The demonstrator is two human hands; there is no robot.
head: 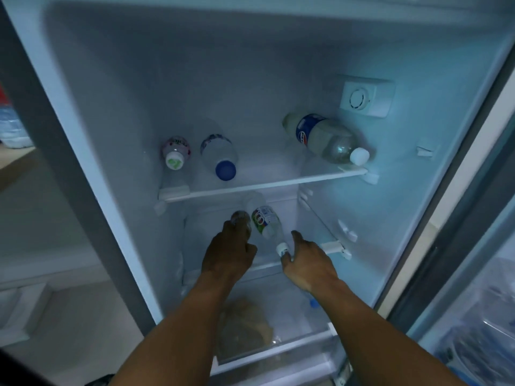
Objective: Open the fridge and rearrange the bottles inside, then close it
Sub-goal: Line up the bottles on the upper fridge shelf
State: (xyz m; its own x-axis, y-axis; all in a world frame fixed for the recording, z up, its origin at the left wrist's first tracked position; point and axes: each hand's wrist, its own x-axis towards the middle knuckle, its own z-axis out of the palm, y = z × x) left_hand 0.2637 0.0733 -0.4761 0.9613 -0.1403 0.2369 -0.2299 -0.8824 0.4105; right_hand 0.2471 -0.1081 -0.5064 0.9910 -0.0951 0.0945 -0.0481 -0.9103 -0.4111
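The fridge stands open, its upper shelf (264, 186) carrying three bottles lying on their sides: a small pink-labelled bottle (175, 151), a clear bottle with a blue cap (220, 157) and a large blue-labelled bottle with a white cap (323, 137). On the lower shelf (331, 247) lie a green-labelled bottle with a white cap (267, 221) and a clear bottle (241, 218) beside it. My left hand (228, 254) is closed around the clear bottle. My right hand (306, 260) is spread, its fingers touching the white cap of the green-labelled bottle.
A crisper drawer (278, 355) below holds a brownish bag (245, 327) and a blue-capped bottle (313, 302). The open fridge door (479, 316) stands at the right with packed items. A thermostat box (365, 98) sits on the right inner wall.
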